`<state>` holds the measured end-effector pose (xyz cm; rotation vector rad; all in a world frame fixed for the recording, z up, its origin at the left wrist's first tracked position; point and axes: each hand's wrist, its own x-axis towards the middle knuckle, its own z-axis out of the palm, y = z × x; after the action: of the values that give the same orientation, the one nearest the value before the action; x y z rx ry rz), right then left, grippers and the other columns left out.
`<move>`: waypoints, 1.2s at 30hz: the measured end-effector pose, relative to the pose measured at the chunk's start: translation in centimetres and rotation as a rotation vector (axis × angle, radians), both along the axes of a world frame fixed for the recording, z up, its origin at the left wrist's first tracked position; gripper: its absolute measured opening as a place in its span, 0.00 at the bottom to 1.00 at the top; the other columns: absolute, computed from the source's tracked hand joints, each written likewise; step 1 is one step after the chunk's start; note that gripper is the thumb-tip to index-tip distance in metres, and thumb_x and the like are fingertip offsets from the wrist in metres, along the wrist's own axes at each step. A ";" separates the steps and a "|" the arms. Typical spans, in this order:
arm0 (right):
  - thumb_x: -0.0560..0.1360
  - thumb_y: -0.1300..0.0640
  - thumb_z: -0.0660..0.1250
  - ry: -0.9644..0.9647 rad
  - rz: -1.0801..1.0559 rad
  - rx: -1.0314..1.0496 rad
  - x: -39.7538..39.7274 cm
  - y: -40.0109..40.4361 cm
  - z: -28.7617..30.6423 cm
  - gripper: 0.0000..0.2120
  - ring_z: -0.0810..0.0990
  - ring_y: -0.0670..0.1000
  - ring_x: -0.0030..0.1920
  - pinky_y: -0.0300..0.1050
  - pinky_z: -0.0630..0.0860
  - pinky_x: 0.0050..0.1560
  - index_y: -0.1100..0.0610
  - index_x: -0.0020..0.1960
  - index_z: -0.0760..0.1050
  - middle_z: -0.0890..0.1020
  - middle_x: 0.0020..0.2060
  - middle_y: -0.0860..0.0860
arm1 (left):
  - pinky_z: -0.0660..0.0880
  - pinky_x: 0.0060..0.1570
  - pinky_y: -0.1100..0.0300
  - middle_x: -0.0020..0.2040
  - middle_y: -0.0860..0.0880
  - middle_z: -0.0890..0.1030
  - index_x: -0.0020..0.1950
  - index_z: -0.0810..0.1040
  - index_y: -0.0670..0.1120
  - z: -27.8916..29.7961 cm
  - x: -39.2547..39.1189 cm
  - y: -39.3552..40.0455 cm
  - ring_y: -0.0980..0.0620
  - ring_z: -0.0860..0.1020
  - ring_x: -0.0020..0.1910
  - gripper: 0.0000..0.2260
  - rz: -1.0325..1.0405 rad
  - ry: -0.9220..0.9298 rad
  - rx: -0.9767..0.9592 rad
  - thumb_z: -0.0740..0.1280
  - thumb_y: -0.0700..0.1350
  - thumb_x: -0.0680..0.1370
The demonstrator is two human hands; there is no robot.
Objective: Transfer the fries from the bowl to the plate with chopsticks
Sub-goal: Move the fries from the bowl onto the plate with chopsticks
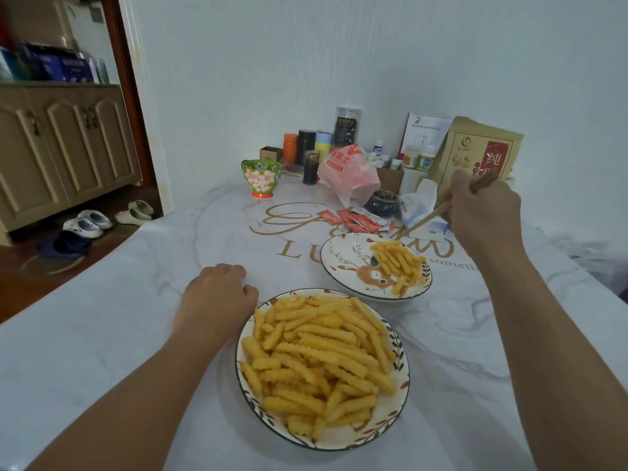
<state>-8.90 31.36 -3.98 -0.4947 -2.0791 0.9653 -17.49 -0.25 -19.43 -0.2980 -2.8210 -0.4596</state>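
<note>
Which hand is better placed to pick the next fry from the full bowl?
Right. The right hand already holds the wooden chopsticks, tips above the deer-patterned plate. The left hand rests curled on the table beside the leaf-rimmed bowl of crinkle fries, holding nothing.

- Surface (pixel 102 334): white marbled covering with gold lettering printed near its middle.
- Floral cup (pixel 261 177): green rim, red foot, upright toward the far edge, left of the clutter.
- Plastic bag (pixel 348 173): pink and white, crumpled, near the far edge.
- Sauce packets (pixel 360 219): red, scattered flat just in front of the bag.
- Tall clear canister (pixel 346 127): dark label, upright at the far edge.
- Brown paper pouch (pixel 479 149): leaning against the wall at the far right corner.
- Desk calendar (pixel 426 129): standing left of the pouch.
- Wooden cabinet (pixel 64 144): beyond the doorway; shoes (pixel 90 223) on the floor before it.
</note>
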 end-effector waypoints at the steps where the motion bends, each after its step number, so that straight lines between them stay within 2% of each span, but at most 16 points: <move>1: 0.82 0.46 0.57 -0.010 0.013 0.004 -0.2 0.0 -0.2 0.21 0.83 0.61 0.41 0.57 0.82 0.43 0.54 0.39 0.81 0.83 0.38 0.56 | 0.75 0.59 0.51 0.64 0.48 0.79 0.65 0.78 0.46 0.1 0.1 0.0 0.45 0.76 0.62 0.19 0.000 -0.008 0.007 0.55 0.53 0.81; 3: 0.83 0.47 0.57 -0.044 0.035 0.025 -0.5 0.2 -0.5 0.21 0.83 0.62 0.40 0.57 0.82 0.42 0.54 0.39 0.82 0.83 0.37 0.57 | 0.75 0.61 0.48 0.64 0.47 0.79 0.66 0.78 0.47 0.4 0.2 0.1 0.44 0.76 0.63 0.18 0.016 -0.015 0.054 0.59 0.52 0.82; 5: 0.82 0.46 0.57 -0.071 0.043 0.056 -0.7 0.4 -1.0 0.21 0.82 0.61 0.40 0.60 0.81 0.44 0.53 0.38 0.81 0.83 0.36 0.57 | 0.74 0.60 0.49 0.63 0.47 0.80 0.65 0.79 0.46 0.3 0.2 0.2 0.44 0.76 0.62 0.16 0.016 -0.008 0.056 0.61 0.50 0.82; 8: 0.82 0.45 0.57 -0.106 0.049 0.048 -1.0 0.7 -1.7 0.22 0.82 0.63 0.38 0.63 0.81 0.45 0.53 0.37 0.80 0.83 0.35 0.59 | 0.74 0.57 0.52 0.61 0.47 0.80 0.62 0.79 0.45 -0.1 0.0 0.2 0.45 0.75 0.60 0.14 0.018 -0.001 0.049 0.61 0.48 0.81; 13: 0.84 0.40 0.55 -0.059 0.081 0.008 -1.2 1.0 -2.2 0.26 0.82 0.63 0.42 0.65 0.80 0.47 0.54 0.37 0.79 0.82 0.36 0.55 | 0.74 0.57 0.53 0.60 0.47 0.80 0.62 0.78 0.45 0.0 0.0 0.2 0.46 0.75 0.60 0.13 0.016 -0.005 0.050 0.61 0.48 0.81; 15: 0.84 0.40 0.54 -0.026 0.073 -0.005 -1.3 1.1 -2.3 0.26 0.82 0.61 0.41 0.63 0.81 0.47 0.54 0.37 0.78 0.81 0.36 0.53 | 0.74 0.57 0.53 0.60 0.47 0.80 0.62 0.78 0.45 -0.1 -0.1 0.2 0.46 0.75 0.60 0.13 0.021 -0.009 0.047 0.61 0.48 0.81; 17: 0.84 0.40 0.54 0.058 0.088 -0.055 -1.4 1.1 -2.1 0.27 0.81 0.57 0.36 0.57 0.80 0.41 0.56 0.37 0.78 0.81 0.34 0.54 | 0.74 0.56 0.53 0.60 0.47 0.80 0.62 0.78 0.45 -0.1 -0.1 0.3 0.46 0.75 0.59 0.13 0.020 -0.001 0.053 0.61 0.48 0.81; 19: 0.85 0.41 0.54 0.155 0.166 -0.198 -1.1 0.4 -1.2 0.29 0.76 0.51 0.27 0.48 0.75 0.32 0.60 0.38 0.79 0.78 0.30 0.55 | 0.73 0.57 0.53 0.60 0.47 0.80 0.62 0.79 0.45 -0.1 -0.1 0.3 0.46 0.75 0.60 0.13 0.018 0.003 0.055 0.61 0.48 0.81; 21: 0.85 0.42 0.54 0.188 0.276 -0.380 -0.4 -1.0 0.0 0.30 0.73 0.50 0.23 0.44 0.70 0.26 0.62 0.38 0.79 0.76 0.26 0.55 | 0.73 0.58 0.53 0.61 0.47 0.80 0.62 0.78 0.45 0.0 0.0 0.1 0.46 0.75 0.60 0.15 0.018 -0.006 0.055 0.59 0.49 0.81; 23: 0.85 0.43 0.55 0.137 0.413 -0.508 0.3 -2.6 1.0 0.30 0.71 0.52 0.23 0.43 0.68 0.24 0.62 0.36 0.79 0.75 0.25 0.55 | 0.73 0.58 0.54 0.63 0.48 0.79 0.64 0.78 0.46 0.1 0.2 0.0 0.46 0.74 0.62 0.20 -0.002 -0.030 0.020 0.53 0.52 0.81; 25: 0.85 0.43 0.56 0.050 0.545 -0.541 1.0 -4.1 1.7 0.31 0.71 0.53 0.24 0.43 0.68 0.24 0.62 0.34 0.80 0.75 0.25 0.56 | 0.74 0.57 0.53 0.62 0.48 0.79 0.63 0.78 0.46 0.0 0.2 -0.1 0.46 0.74 0.61 0.19 -0.005 -0.023 0.031 0.54 0.52 0.81; 28: 0.84 0.42 0.56 -0.052 0.671 -0.476 1.6 -5.9 2.0 0.30 0.71 0.54 0.24 0.43 0.68 0.24 0.63 0.36 0.80 0.75 0.24 0.56 | 0.75 0.57 0.53 0.60 0.47 0.80 0.62 0.79 0.45 0.0 0.1 0.0 0.46 0.75 0.59 0.14 0.006 0.005 0.061 0.60 0.48 0.81; 32: 0.85 0.43 0.56 -0.127 0.744 -0.378 1.6 -7.1 1.6 0.31 0.69 0.54 0.24 0.42 0.65 0.24 0.61 0.35 0.82 0.74 0.24 0.57 | 0.75 0.57 0.52 0.59 0.46 0.81 0.61 0.79 0.45 0.0 0.1 0.2 0.46 0.76 0.59 0.14 0.014 0.015 0.052 0.61 0.48 0.81; 36: 0.84 0.45 0.59 -0.191 0.792 -0.335 1.3 -6.9 1.2 0.26 0.67 0.54 0.26 0.42 0.63 0.25 0.59 0.37 0.84 0.74 0.28 0.58 | 0.75 0.56 0.52 0.59 0.46 0.81 0.61 0.79 0.44 -0.2 0.2 0.2 0.45 0.76 0.59 0.14 0.013 0.039 0.050 0.61 0.48 0.81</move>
<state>-7.60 24.44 -2.79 0.1168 -2.3322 1.7943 -17.28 -0.02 -19.59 -0.2756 -2.7673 -0.5146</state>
